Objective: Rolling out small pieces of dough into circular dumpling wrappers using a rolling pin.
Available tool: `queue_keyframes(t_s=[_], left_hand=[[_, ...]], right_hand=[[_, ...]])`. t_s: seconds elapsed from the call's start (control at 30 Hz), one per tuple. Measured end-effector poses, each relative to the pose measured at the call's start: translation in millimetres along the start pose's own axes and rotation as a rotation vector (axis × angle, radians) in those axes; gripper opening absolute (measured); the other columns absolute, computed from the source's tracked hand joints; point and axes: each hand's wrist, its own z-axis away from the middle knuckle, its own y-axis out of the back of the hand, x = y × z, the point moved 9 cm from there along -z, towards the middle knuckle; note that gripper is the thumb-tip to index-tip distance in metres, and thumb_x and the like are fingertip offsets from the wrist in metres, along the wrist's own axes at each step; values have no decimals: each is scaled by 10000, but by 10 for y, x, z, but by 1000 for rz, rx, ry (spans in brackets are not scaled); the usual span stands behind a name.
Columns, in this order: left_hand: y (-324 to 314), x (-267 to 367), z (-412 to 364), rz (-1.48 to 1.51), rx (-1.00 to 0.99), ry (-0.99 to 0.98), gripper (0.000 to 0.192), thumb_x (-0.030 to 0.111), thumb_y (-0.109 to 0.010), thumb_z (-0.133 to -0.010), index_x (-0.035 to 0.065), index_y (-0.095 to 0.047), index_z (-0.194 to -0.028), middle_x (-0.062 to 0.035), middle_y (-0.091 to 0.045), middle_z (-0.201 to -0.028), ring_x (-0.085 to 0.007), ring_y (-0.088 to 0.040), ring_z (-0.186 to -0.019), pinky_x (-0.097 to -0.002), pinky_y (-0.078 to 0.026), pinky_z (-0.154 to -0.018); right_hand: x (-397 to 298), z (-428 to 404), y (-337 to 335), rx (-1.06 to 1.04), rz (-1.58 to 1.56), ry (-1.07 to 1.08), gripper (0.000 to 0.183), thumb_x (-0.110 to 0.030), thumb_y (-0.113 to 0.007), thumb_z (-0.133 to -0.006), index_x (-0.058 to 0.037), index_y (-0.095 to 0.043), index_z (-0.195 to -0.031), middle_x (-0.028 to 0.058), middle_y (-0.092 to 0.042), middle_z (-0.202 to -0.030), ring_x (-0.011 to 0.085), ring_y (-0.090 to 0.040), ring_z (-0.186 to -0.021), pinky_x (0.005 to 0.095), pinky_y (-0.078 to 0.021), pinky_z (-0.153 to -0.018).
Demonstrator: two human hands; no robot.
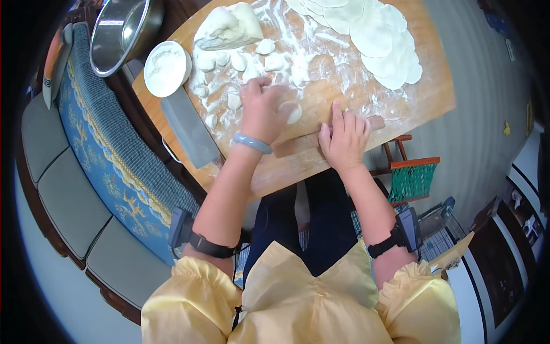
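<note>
My left hand (263,112), with a bluish bangle at its wrist, is over the floured wooden board (275,180). Its fingers are bent and partly blurred. A small flattened dough round (293,112) lies beside its thumb; whether the thumb touches it, I cannot tell. My right hand (346,139) rests on a wooden rolling pin (300,145), fingers stretched across it. Small dough pieces (275,63) lie scattered beyond my left hand. Behind them sits a large lump of dough (230,26). Rolled thin wrappers (386,47) overlap in a pile at the far right.
A cleaver (189,127) lies along the board's left side, by a white bowl of flour (166,69). A steel basin (120,34) stands farther left. A cushioned sofa (73,198) runs along the left. A folding stool with green webbing (411,180) is under the right edge.
</note>
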Motion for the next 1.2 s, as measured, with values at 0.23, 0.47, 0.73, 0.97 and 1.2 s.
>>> queue_keyframes(t_s=[0.23,0.47,0.73,0.97,1.2], left_hand=[[-389,-106,138,261,-494,291,232,119,-787,-740,19,-669,-913,-182,-669,-932,-360,-647,-851,-414,-518,-776],[-396,-36,-89,198,-611,280,238,196,-775,-760,17,-719,-906,-175,-701,-863,-309,-669,-797,-373,-531,-758],[-348,-210,199,250,-529,289,254,151,-741,-786,-6,-706,-984,-121,-711,-824,-192,-664,-734,-325,-532,-694],[-461,-189,9,162,-667,140,218,122,-720,-799,-8,-710,-974,-117,-714,-827,-194,-668,-738,-323,-535,-696],[-416,-334,76,302,-702,251,199,134,-704,-761,44,-737,-935,-208,-716,-908,-340,-694,-855,-393,-544,-801]], right_hand=[[-103,42,53,-59,28,-37,710,-275,-589,-820,21,-416,-1442,220,-399,-1481,396,-354,-1382,522,-254,-1136],[-238,-1009,-10,274,-21,-42,701,-315,-532,-864,53,-400,-1446,237,-326,-1558,372,-295,-1455,510,-186,-1194],[-110,-249,-74,33,170,-90,676,-320,-525,-881,64,-416,-1426,265,-377,-1514,380,-330,-1433,480,-195,-1202],[-258,-432,-130,44,6,-120,641,-283,-486,-897,57,-410,-1435,240,-379,-1523,370,-314,-1445,465,-196,-1202],[-284,-546,-179,-44,190,-67,626,-284,-481,-905,47,-418,-1433,237,-360,-1536,348,-309,-1454,462,-215,-1197]])
